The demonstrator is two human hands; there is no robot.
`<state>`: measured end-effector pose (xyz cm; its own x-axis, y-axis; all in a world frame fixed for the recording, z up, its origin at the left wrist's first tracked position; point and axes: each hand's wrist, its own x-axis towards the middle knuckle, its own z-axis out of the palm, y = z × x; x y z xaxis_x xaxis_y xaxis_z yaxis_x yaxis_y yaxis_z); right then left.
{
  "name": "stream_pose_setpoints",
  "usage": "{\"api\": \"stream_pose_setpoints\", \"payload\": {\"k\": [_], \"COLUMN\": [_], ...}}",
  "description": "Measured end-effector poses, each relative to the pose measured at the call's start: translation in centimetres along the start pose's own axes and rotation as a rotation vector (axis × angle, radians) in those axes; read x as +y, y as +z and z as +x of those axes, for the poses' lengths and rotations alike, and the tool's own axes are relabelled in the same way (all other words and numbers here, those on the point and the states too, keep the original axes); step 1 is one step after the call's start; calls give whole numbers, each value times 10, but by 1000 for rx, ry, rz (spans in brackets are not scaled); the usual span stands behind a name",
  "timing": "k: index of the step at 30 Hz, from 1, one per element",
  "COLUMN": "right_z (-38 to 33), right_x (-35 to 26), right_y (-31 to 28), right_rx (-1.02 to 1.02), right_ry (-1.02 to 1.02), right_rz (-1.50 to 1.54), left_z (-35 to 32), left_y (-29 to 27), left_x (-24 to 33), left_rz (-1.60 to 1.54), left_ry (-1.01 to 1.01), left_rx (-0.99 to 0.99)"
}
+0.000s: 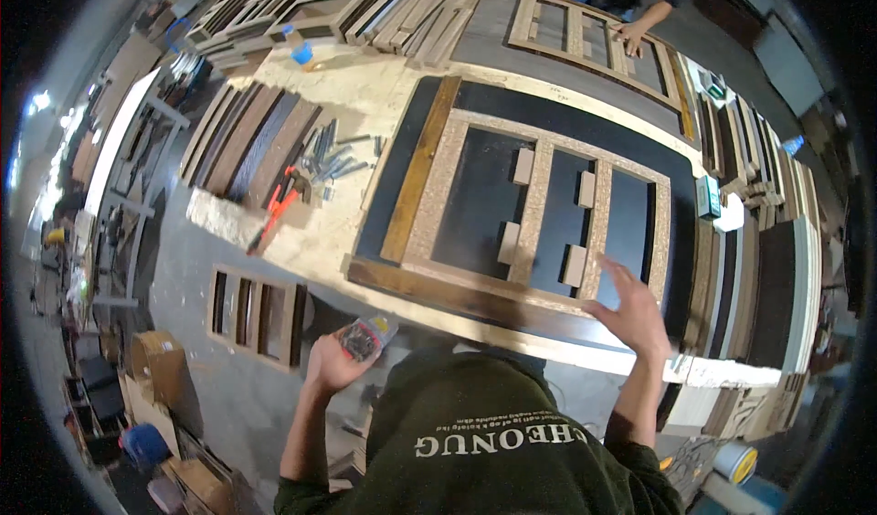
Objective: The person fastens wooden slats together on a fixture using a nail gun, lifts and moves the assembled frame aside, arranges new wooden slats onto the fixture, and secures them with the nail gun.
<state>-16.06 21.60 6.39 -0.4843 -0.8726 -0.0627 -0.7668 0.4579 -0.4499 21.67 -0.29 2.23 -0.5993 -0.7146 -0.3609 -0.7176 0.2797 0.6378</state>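
Nearby, orange-handled tool [272,216] left of wooden frame [533,213].

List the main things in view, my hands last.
Black board: one, black, on workbench
Near frame: one, light brown, on black board
Stained bars: two, brown, board's left and front
Small blocks: four, light brown, inside near frame
Metal strips: many, grey, left of board
Orange-handled tool: one, orange, workbench's left part
Far frame: one, light brown, under co-worker's hand
Floor frame: one, brown, floor, left
Wood strips: many, mixed colours, workbench sides
Left hand: one, holding grey object
Right hand: one, open, at near frame's front
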Motion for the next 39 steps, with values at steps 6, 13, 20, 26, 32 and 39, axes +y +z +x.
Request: {"api": "stream_pose_setpoints", "payload": {"k": [6, 13, 20, 26, 32, 39], "right_z": [80, 176, 253, 313, 332, 334], "right_x": [-24, 34, 31, 60, 89, 79], "right_y": [68, 111, 126, 130, 162, 155], "right_rx": [-144, 208, 267, 183, 307, 352], "right_ry": [-17, -13, 51, 167, 102, 139], "right_rz": [175, -7, 1, -145, 77, 76], "left_z": [21, 82, 150, 235, 353, 461], "left_y": [-60, -115, -179, -209, -166, -92], "left_x": [-38, -34, 13, 109, 172, 130], "left_rz": [62, 412, 248, 543, 373, 360], "left_ry": [-134, 58, 246, 538, 493, 535], "left_rx": [-107, -79, -127, -126, -324, -363]}}
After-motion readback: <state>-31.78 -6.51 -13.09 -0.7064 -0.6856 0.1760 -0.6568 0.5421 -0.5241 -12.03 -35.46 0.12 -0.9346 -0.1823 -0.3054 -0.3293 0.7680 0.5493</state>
